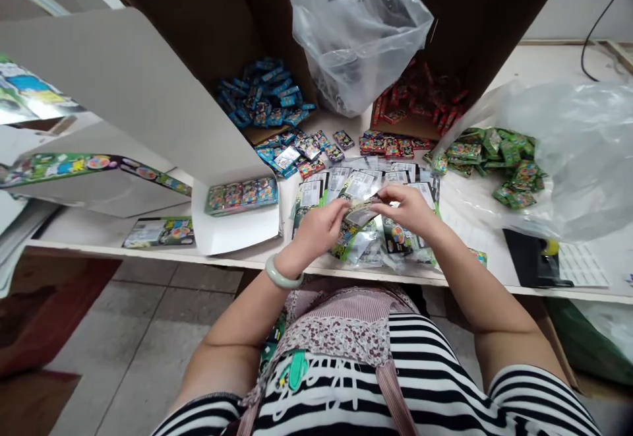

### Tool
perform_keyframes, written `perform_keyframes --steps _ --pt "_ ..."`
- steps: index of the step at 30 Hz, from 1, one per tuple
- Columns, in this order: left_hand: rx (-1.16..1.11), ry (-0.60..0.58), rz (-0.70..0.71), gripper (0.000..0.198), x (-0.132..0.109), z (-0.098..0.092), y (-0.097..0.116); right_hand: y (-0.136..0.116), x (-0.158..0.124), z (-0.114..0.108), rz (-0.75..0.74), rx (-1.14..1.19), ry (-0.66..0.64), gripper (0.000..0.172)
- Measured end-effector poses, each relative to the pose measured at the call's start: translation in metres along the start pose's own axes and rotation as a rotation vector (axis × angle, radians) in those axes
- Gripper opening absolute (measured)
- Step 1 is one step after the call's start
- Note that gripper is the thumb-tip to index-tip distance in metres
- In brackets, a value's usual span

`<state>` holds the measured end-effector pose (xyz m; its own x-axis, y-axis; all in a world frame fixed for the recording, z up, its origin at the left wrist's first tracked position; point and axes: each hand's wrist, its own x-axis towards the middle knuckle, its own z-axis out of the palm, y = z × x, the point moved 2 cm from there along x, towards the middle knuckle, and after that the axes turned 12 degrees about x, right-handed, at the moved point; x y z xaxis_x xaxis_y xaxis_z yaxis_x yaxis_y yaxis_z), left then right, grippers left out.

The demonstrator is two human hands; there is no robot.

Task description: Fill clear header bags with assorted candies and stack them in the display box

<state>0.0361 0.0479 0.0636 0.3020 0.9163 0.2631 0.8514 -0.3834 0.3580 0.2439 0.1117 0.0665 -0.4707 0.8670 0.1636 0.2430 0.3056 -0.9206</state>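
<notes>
While pinched up off the pile between both hands, one small foil packet (361, 212), printed and partly clear, near the middle of the worktop (494, 73), just in from the front edge. Left hand (319, 228), a pale bangle (283, 272) on its wrist, nearly closed on the packet's near end; right hand (405, 208) likewise nearly closed on the far end, the two hands almost touching. Neither grip wide open, both on the same packet, though how firmly, impossible to tell. Beneath the hands, a loose spread of clear-fronted green packets (361, 182), reaching toward the front edge. Toward the back edge, blue packs (262, 93) heaped on the floor of an open cardboard box (247, 20), red packs (420, 96) farther right, and a clear plastic bag (359, 33) between the two heaps. Toward the right edge, green packs (509, 165) half under a plastic sheet (578, 152); near the front right corner, a black tool (531, 258) beside a label sheet (578, 264). Toward the left edge, a white tray (232, 231) with a row of packs (241, 195) in it. Step in hand, by judgement: handling of a single packet above the pile. Any next move calling first for one hand's release and a free spot for the packet
</notes>
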Motion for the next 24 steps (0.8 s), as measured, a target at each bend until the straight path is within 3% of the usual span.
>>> perform_keyframes --steps 3,6,10,13,15,16,18,21,24 --pt "0.1 0.076 0.119 0.029 -0.004 -0.003 -0.003 0.002 0.0 0.009 0.13 0.271 -0.166 0.025" --pt "0.176 0.169 0.185 0.035 -0.004 -0.003 -0.005 0.004 0.001 0.011 0.181 0.426 -0.134 0.029" --pt "0.125 0.137 0.146 0.035 0.001 0.003 -0.012 -0.003 0.004 0.012 0.094 0.448 -0.122 0.03" --pt "-0.119 0.163 -0.033 0.031 0.005 0.008 -0.024 -0.016 -0.001 0.011 -0.096 0.202 0.127 0.029" --pt "-0.353 0.247 -0.22 0.033 0.005 0.011 -0.031 -0.02 -0.011 0.011 -0.188 0.061 0.363 0.042" --pt "-0.473 0.292 -0.307 0.035 0.004 0.013 -0.033 -0.02 -0.016 0.013 -0.186 0.061 0.416 0.053" --pt "-0.702 0.35 -0.431 0.039 0.004 0.019 -0.032 -0.011 -0.021 0.022 -0.085 0.2 0.324 0.063" --pt "-1.09 0.302 -0.53 0.038 0.004 0.034 -0.021 0.007 -0.022 0.036 0.128 0.453 0.1 0.042" --pt "-1.449 0.225 -0.632 0.034 0.006 0.05 -0.009 0.02 -0.021 0.039 0.236 0.55 0.139 0.034"
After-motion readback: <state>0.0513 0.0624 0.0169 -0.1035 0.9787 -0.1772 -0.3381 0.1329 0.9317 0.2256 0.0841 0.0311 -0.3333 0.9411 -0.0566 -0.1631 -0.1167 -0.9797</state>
